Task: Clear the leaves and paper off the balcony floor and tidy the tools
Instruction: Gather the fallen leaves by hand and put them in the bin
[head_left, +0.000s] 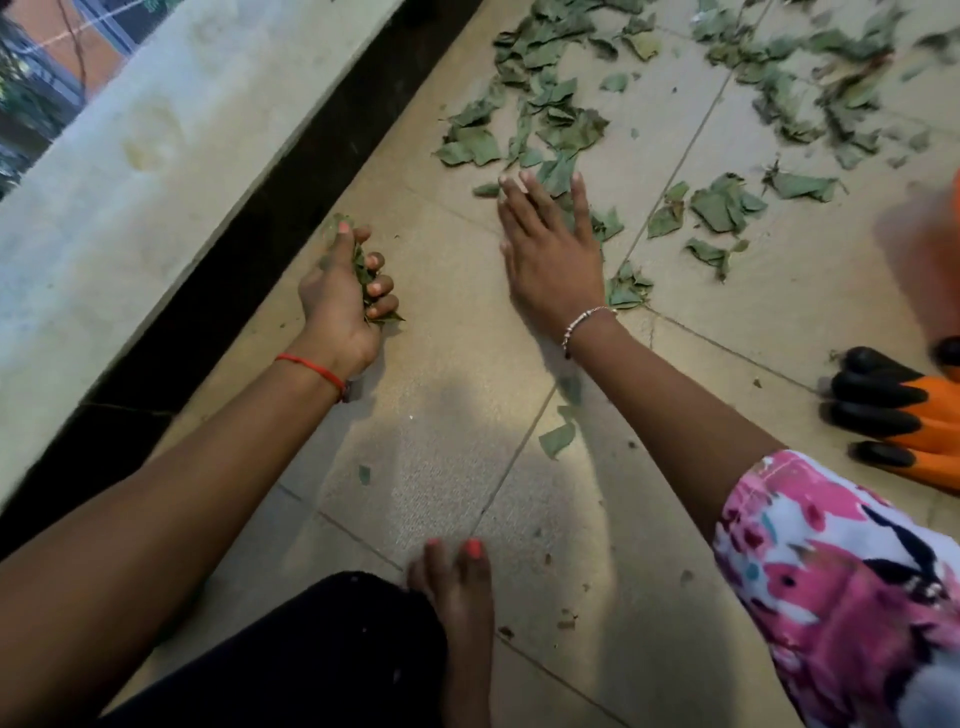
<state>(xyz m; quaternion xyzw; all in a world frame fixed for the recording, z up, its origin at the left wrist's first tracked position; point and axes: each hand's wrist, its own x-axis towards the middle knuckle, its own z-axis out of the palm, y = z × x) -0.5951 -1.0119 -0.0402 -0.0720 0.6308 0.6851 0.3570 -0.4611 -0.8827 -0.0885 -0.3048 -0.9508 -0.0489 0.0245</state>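
Green leaves (550, 119) lie scattered over the beige floor tiles (457, 426), thickest toward the top and top right. My left hand (340, 296) grips a bunch of leaves (361, 265) just above the floor near the dark skirting. My right hand (550, 244) lies flat with straight fingers on the tiles, its fingertips touching the near edge of the leaf scatter. A few single leaves (558, 439) lie under my right forearm.
A pale parapet wall (156, 171) with a dark base strip (249, 249) runs along the left. Orange and black work gloves (893, 421) lie at the right edge. My bare foot (460, 592) rests on the tiles at the bottom.
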